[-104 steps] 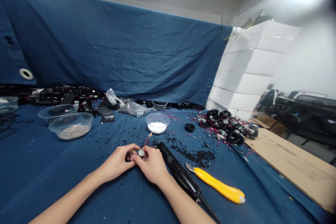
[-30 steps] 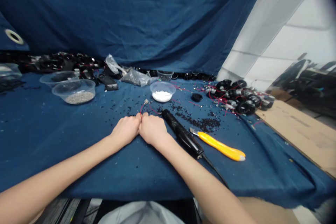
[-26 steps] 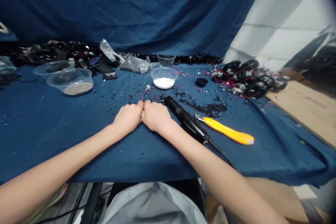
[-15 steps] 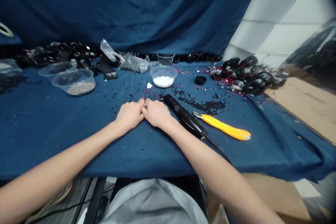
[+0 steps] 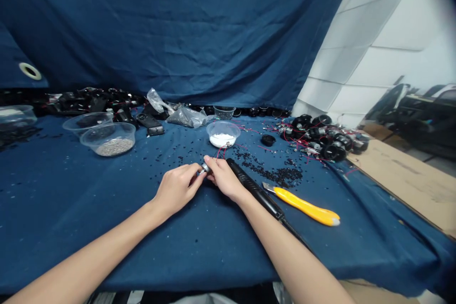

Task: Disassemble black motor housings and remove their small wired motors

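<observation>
Work surface (image 5: 53,209) draped in blue cloth, with its load.
Left: bowl of grey grains (image 5: 108,138). Centre: bowl of white powder (image 5: 223,134), scattered black bits (image 5: 276,174), black tool (image 5: 261,195), yellow knife (image 5: 307,207). Right: heap of black parts (image 5: 322,141) with red wires. Rear: plastic bags (image 5: 185,115).

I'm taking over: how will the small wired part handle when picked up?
The part, pinched between left hand and right hand, looks small and metal, so probably light but slippery. Its thin red wires curl loosely, likely floppy and snag-prone.

Bare forearms (image 5: 117,242) lead to a left hand (image 5: 176,190) and right hand (image 5: 224,178) with slender fingers (image 5: 194,181).
</observation>
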Demonstrator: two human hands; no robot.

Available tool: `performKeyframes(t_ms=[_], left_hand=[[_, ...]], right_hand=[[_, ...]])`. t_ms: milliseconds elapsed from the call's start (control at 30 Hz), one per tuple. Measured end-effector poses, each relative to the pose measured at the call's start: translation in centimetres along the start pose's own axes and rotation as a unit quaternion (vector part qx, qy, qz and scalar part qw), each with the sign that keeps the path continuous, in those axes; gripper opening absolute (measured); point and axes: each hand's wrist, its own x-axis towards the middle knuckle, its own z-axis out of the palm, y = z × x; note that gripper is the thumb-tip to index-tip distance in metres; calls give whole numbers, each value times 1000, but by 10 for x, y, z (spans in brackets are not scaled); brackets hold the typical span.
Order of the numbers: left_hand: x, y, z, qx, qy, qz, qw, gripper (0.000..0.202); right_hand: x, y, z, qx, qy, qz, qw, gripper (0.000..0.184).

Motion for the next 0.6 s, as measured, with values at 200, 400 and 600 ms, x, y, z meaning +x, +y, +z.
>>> performKeyframes(t_ms=[200, 400, 600], left_hand=[[3, 1, -1, 0, -31, -28, 999, 21], [4, 1, 5, -24, -73, -58, 995, 10], [5, -4, 6, -81, -106, -39, 990, 32]], right_hand=[[-9, -13, -2, -145, 56, 29, 987, 47], [-17, -21, 0, -283, 57, 78, 954, 46], [-16, -17, 8, -264, 43, 78, 960, 38]])
